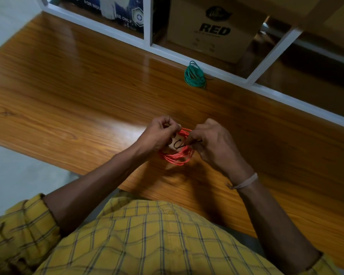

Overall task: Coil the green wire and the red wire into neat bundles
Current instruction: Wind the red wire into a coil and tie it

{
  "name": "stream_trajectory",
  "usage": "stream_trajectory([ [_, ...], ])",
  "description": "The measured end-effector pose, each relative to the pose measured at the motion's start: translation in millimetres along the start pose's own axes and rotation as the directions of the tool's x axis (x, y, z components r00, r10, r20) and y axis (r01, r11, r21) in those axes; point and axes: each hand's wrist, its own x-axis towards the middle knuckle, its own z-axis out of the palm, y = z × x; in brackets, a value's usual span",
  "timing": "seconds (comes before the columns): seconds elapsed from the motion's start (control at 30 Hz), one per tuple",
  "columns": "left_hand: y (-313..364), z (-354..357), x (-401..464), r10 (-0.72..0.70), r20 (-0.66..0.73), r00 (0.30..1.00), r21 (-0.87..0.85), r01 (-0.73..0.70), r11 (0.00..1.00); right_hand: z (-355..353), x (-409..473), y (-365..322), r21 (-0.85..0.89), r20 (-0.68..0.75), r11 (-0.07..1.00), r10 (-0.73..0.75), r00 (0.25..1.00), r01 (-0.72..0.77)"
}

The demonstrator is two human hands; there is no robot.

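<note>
Above the glossy wood-grain worktop [87,92], the left hand [159,135] and right hand [214,143] each grip the looped red wire [177,157], fingers closed, with a thin black tie [178,145] across it. Coiled green wire [194,75] lies at the far edge, near a cardboard box [213,26].

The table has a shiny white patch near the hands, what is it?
In the head view that patch is glare, light bouncing off the glossy wooden table beside the left hand; a fainter streak shows farther back, and the wide lens bends the table's edges.
</note>
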Motion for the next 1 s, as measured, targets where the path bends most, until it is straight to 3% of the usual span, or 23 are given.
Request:
stream_trajectory([
  [0.13,5,5,2,0.014,-0.031,0.999,0.031,-0.013,0.999,19,-4,-7,-0.076,-0.141,0.996,-0.047,0.989,0.037],
  [0.27,11,10,1,0.005,-0.004,1.0,-0.016,-0.005,1.0,37,-10,-11,-0.112,-0.304,0.993,-0.009,0.953,-0.026],
  [0.43,12,9,1,0.001,0.039,0.999,-0.01,0.0,1.0,45,-16,-11,-0.106,-0.412,0.993,-0.001,0.911,-0.047],
  [0.83,14,11,1,0.032,0.019,0.999,0.004,-0.033,0.999,51,-19,-5,-0.074,-0.483,0.997,-0.012,0.875,-0.027],
  [1.0,16,13,3,-0.043,-0.048,0.998,-0.077,0.039,0.996,50,-16,-3,-0.072,-0.489,0.997,-0.015,0.872,-0.023],
])
